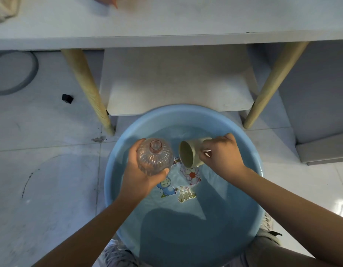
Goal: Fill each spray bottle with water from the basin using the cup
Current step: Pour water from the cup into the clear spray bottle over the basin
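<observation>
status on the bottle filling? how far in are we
Early, it seems. Done: the ribbed bottle is uncapped and held upright over the blue basin by the left hand. In hand: the right hand grips the green cup, tipped toward the bottle; no stream visible. Left: filling it; water level unclear. No other bottles in view.

Both bare forearms extend forward and converge above the basin (116,185). Left hand (139,170): fingers and thumb curled around the ribbed bottle (154,156), the grip cupping its body from the left and below, thumb tip at its near side. Right hand (222,153): wrist bent inward, fingers curled in a grip on the tilted cup (189,153), knuckles uppermost.
</observation>
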The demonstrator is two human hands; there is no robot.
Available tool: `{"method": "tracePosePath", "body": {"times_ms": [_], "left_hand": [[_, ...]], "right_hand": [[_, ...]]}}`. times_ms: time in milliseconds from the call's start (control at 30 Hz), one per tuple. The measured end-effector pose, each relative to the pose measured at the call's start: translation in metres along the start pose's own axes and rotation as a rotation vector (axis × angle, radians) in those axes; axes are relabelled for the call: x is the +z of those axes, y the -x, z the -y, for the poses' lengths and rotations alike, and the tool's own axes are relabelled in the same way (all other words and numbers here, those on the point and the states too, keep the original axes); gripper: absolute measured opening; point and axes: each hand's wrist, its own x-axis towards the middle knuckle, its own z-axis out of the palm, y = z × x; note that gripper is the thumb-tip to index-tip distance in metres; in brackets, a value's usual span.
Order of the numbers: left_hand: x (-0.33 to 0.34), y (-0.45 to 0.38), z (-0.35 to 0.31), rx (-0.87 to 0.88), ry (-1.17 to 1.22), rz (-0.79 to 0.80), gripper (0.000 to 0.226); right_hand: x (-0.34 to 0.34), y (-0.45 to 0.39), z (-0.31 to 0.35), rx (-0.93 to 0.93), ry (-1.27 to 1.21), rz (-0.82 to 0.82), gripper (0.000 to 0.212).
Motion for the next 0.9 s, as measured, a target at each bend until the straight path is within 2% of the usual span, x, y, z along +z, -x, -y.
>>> {"method": "tracePosePath", "body": {"times_ms": [133, 233, 333, 433, 533, 900], "left_hand": [[-0.001, -0.001, 0.0, 0.008, -0.017, -0.002, 0.092], [-0.001, -0.001, 0.0, 0.023, -0.044, -0.012, 0.091], [-0.001, -0.001, 0.0, 0.021, -0.045, -0.009, 0.09], [-0.001, -0.001, 0.0, 0.028, -0.06, -0.005, 0.088], [0.0, -0.002, 0.002, 0.018, -0.051, 0.002, 0.089], [0.002, -0.002, 0.002, -0.015, 0.055, 0.057, 0.094]], "right_hand": [[-0.014, -0.003, -0.005, 0.378, -0.379, -0.061, 0.048], [-0.016, -0.004, -0.011, 0.631, -0.627, -0.03, 0.044], [-0.022, -0.004, -0.01, 0.705, -0.791, -0.061, 0.038], [-0.031, -0.004, -0.006, 0.705, -0.893, -0.119, 0.039], [-0.042, -0.004, 0.0, 0.646, -0.856, -0.165, 0.039], [-0.072, -0.011, 0.025, 0.099, -0.438, -0.395, 0.04]]}}
